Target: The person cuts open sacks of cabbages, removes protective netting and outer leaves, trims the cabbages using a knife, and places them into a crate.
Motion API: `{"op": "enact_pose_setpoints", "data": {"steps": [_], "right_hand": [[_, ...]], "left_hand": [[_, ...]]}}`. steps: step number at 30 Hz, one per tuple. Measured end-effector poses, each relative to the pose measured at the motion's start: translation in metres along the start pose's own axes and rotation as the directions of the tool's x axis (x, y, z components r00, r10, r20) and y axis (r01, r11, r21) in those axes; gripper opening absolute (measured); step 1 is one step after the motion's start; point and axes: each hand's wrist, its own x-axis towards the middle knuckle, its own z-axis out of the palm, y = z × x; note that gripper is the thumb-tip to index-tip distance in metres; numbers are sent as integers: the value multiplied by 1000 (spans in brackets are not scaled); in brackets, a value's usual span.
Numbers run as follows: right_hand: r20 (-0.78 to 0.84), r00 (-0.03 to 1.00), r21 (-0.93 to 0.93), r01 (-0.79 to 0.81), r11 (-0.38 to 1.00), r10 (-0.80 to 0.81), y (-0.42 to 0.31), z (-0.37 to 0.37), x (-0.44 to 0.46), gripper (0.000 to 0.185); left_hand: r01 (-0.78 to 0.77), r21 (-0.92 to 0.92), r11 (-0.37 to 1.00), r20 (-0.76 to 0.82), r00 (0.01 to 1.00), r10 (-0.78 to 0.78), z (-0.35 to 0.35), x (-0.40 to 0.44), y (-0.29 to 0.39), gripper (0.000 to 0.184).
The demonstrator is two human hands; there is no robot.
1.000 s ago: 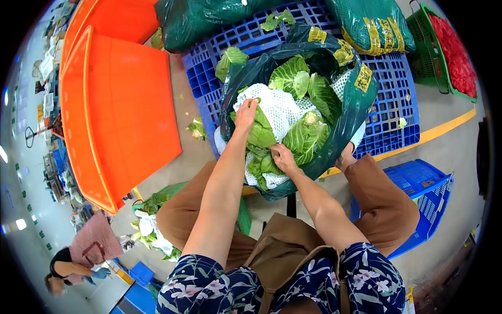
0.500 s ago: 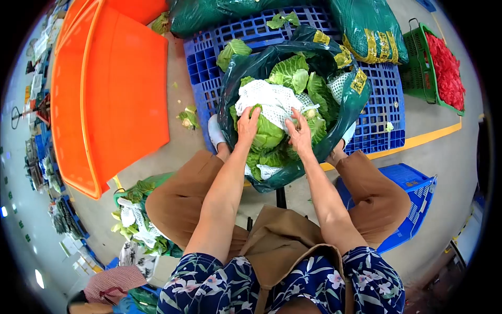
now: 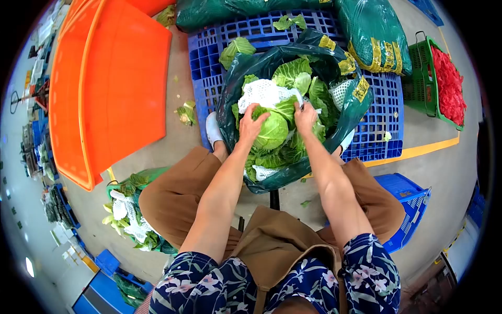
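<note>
A round green cabbage (image 3: 273, 131) lies in an open dark green plastic bag (image 3: 230, 89) in front of me, among loose leaves. My left hand (image 3: 252, 127) grips the cabbage's left side, thumb on top. White foam netting (image 3: 264, 93) is bunched just beyond it. My right hand (image 3: 306, 118) is closed at the cabbage's right, beside an outer leaf (image 3: 285, 111). A small pale, narrow thing (image 3: 299, 97) shows at its fingertips; I cannot make out what it is. Another netted piece (image 3: 340, 94) sits at the bag's right.
The bag rests on a blue plastic pallet (image 3: 384, 112) between my feet. Full green bags (image 3: 374, 31) lie behind it. A large orange bin (image 3: 120, 89) stands left, a green crate (image 3: 421, 78) of red netting right. A blue basket (image 3: 410, 209) and a leaf-filled bag (image 3: 157, 172) flank my legs.
The white netting has come off the cabbage's top and sits farther back, exposing more of it. My right hand has closed and moved slightly away from me. My left hand has shifted over the cabbage.
</note>
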Motion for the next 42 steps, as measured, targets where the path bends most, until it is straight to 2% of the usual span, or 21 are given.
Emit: {"op": "enact_pose_setpoints", "data": {"steps": [6, 9, 11, 13, 15, 17, 19, 21, 22, 23, 25, 26, 27, 28, 29, 31, 32, 33, 35, 37, 42], "right_hand": [[142, 974, -68, -168, 984, 176, -2, -1, 20, 31], [349, 935, 108, -112, 988, 68, 6, -1, -13, 28], [230, 973, 248, -20, 969, -39, 50, 2, -51, 29], [288, 891, 382, -443, 811, 351, 57, -32, -73, 30], [307, 875, 344, -469, 814, 374, 71, -42, -95, 32], [374, 841, 352, -519, 779, 392, 63, -47, -101, 35], [415, 871, 459, -450, 766, 262, 43, -60, -102, 43], [479, 855, 464, -437, 770, 197, 23, -76, -106, 57], [544, 836, 454, -370, 811, 76, 14, -86, -105, 75], [416, 907, 420, -130, 898, -63, 31, -58, -116, 83], [463, 886, 265, -108, 958, -29, -5, -83, -118, 89], [434, 901, 322, -125, 938, -29, 5, -75, -120, 86], [406, 914, 376, -142, 916, -25, 14, -68, -122, 84], [433, 899, 439, -272, 856, 64, 5, -81, -119, 72], [344, 938, 514, -234, 825, 52, 24, -58, -121, 58], [548, 803, 497, -539, 680, 236, -4, -88, -120, 51], [518, 827, 508, -502, 700, 217, -6, -87, -123, 50], [488, 851, 517, -462, 720, 195, -7, -86, -125, 49], [349, 928, 472, -293, 832, 129, -3, -75, -126, 46], [146, 989, 295, -39, 955, -5, 2, -62, -126, 42], [162, 984, 92, -89, 992, 74, -4, -57, -103, 32]], "left_hand": [[-219, 72, 973, 145, 967, 207, -2, -28, 5, 66], [-508, 232, 829, 314, 846, 431, 8, -46, 8, 69], [-634, 308, 710, 438, 756, 486, 19, -64, 18, 67], [-668, 244, 703, 501, 708, 498, 25, -75, 23, 46], [-674, 152, 723, 500, 683, 532, 36, -78, 20, 33], [-775, 200, 599, 357, 627, 692, 44, -67, 17, 20], [-742, 236, 628, 379, 665, 644, 42, -50, 12, 20], [-432, 363, 825, 349, 884, 310, 35, -35, 24, 22], [-412, 407, 815, 329, 899, 290, 30, -26, 28, 29], [-367, 370, 853, 304, 916, 263, 29, -25, 34, 30], [-271, 301, 914, 255, 947, 197, 22, -29, 50, 33], [-178, 226, 958, 192, 972, 136, 18, -39, 57, 41], [-129, 177, 976, -33, 990, 136, 16, -52, 55, 41], [-94, 116, 989, -256, 959, 121, 15, -68, 52, 42], [-78, 47, 996, -464, 881, 91, 14, -85, 50, 42], [167, 124, 978, -499, 862, -84, 20, -113, 9, 38], [85, 258, 962, -368, 930, 16, 31, -130, 4, 41], [-1, 355, 935, -277, 955, 106, 42, -140, -3, 65], [180, 503, 845, -177, 979, -103, 51, -144, 27, 95], [169, 563, 809, -146, 984, -104, 53, -134, 39, 106], [109, 549, 829, -6, 992, -126, 47, -93, 33, 122]]}}
